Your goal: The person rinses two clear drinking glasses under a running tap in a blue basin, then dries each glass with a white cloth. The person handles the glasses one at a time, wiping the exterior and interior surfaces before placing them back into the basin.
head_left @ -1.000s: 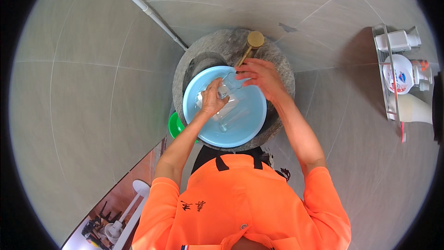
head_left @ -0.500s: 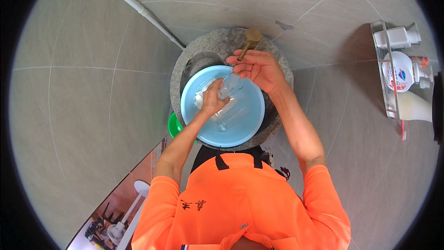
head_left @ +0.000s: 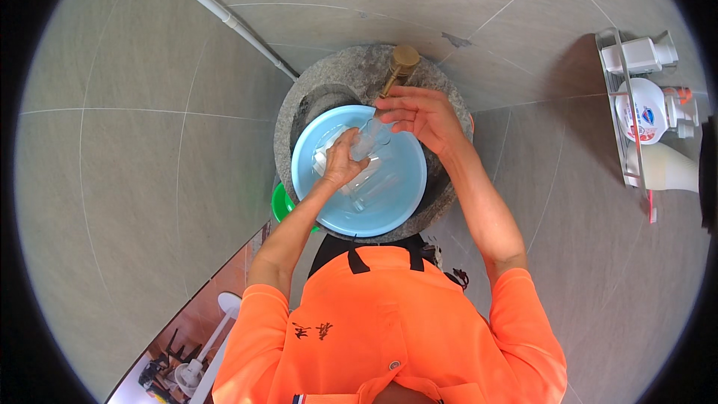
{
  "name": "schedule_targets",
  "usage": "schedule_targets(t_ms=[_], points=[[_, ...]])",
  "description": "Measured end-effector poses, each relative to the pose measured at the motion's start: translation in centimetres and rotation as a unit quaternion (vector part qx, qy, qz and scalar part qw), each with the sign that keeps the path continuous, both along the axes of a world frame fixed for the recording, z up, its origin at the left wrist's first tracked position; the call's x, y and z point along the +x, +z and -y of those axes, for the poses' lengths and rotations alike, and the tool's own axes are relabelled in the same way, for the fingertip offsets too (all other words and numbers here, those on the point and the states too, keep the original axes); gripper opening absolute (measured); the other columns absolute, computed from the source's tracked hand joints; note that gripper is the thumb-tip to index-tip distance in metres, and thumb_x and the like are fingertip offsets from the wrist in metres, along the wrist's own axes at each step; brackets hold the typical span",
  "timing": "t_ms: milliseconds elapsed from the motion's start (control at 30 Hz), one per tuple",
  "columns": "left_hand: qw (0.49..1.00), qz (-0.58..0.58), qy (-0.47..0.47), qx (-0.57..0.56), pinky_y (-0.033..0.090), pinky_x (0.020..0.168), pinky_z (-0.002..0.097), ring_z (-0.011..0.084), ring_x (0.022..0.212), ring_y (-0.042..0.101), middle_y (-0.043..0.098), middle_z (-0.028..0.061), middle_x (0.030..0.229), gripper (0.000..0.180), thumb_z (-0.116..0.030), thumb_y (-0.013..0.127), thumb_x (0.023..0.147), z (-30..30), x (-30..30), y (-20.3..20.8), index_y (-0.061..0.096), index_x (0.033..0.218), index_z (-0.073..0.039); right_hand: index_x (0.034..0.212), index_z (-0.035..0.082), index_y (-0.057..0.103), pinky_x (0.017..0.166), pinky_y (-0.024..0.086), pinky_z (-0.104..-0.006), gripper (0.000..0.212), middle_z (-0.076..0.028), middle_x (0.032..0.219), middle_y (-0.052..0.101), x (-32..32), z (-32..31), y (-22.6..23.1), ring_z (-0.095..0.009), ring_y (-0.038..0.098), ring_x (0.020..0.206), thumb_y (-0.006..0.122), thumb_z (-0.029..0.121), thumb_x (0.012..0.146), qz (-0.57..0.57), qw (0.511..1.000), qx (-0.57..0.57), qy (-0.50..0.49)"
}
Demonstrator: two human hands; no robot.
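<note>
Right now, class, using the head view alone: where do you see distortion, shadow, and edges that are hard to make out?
Head view: corners black, tile lines bowed; head view: a dark shadow on the wall beside the metal shelf; head view: the clear glass in the left hand blends into the pale blue basin.

Orange shirt (head_left: pixel 441 329), elbow-length sleeves (head_left: pixel 527 322), black chest lettering (head_left: pixel 312 331), round button (head_left: pixel 394 365), black straps (head_left: pixel 359 262).
</note>
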State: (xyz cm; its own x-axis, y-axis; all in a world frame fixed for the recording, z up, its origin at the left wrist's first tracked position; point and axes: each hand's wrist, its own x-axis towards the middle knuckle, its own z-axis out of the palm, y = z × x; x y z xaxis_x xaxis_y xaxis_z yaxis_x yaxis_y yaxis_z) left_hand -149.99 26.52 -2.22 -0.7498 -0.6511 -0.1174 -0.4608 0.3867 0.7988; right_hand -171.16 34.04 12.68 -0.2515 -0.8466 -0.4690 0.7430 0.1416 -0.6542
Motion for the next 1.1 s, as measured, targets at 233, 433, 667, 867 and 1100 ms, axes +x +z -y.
schedule_targets(t_ms=[233, 433, 667, 867, 1100], points=[[0.999, 0.016, -0.002, 0.037, 0.052, 0.083, 0.0373, 0.0293, 0.103, 0.062, 0.062, 0.0141, 0.116, 0.075, -0.013, 0.081, 0.062, 0.0, 0.1, 0.6, 0.049, 0.128, -0.002, 0.116, -0.007, 0.055, 0.066, 0.056, -0.0345, 0.031, -0.020, 0.099, 0.068, 0.2, -1.7, -1.7, -0.028, 0.069, 0.084, 0.057, 0.008, 0.089, -0.064, 0.996, 0.064, -0.025], [0.998, 0.045, 0.000, 0.048, 0.052, 0.080, 0.0361, 0.0300, 0.102, 0.062, 0.062, 0.0165, 0.114, 0.074, -0.013, 0.081, 0.061, 0.2, 0.5, 0.7, 0.050, 0.128, -0.004, 0.110, -0.005, 0.060, 0.066, 0.054, -0.0316, 0.025, -0.015, 0.095, 0.068, 1.7, -3.1, -5.6, -0.021, 0.067, 0.081, 0.050, 0.005, 0.090, -0.178, 0.975, 0.130, 0.006], [0.998, 0.027, -0.017, 0.055, 0.052, 0.080, 0.0378, 0.0310, 0.102, 0.062, 0.062, 0.0178, 0.115, 0.076, -0.015, 0.082, 0.062, 0.4, 0.6, 0.6, 0.050, 0.129, -0.003, 0.114, -0.003, 0.059, 0.069, 0.053, -0.0320, 0.026, -0.013, 0.101, 0.067, 2.8, -3.9, -7.8, -0.020, 0.066, 0.087, 0.052, 0.007, 0.092, -0.203, 0.968, 0.145, 0.040], [0.993, 0.022, -0.048, 0.105, 0.050, 0.084, 0.0363, 0.0301, 0.098, 0.063, 0.062, 0.0182, 0.116, 0.077, -0.015, 0.081, 0.061, 0.3, 0.7, 1.0, 0.049, 0.130, -0.002, 0.116, 0.000, 0.060, 0.074, 0.051, -0.0312, 0.026, -0.010, 0.103, 0.068, 2.9, -4.4, -8.8, -0.017, 0.064, 0.092, 0.052, 0.009, 0.092, -0.254, 0.952, 0.164, 0.039], [0.960, -0.021, -0.090, 0.263, 0.047, 0.088, 0.0348, 0.0248, 0.098, 0.061, 0.064, 0.0105, 0.109, 0.067, -0.014, 0.080, 0.062, 0.2, 1.9, 0.8, 0.054, 0.123, -0.003, 0.122, 0.005, 0.059, 0.080, 0.047, -0.0299, 0.033, -0.003, 0.105, 0.066, 5.2, -4.4, -10.9, -0.013, 0.060, 0.098, 0.058, 0.023, 0.094, -0.217, 0.969, 0.116, 0.033]])
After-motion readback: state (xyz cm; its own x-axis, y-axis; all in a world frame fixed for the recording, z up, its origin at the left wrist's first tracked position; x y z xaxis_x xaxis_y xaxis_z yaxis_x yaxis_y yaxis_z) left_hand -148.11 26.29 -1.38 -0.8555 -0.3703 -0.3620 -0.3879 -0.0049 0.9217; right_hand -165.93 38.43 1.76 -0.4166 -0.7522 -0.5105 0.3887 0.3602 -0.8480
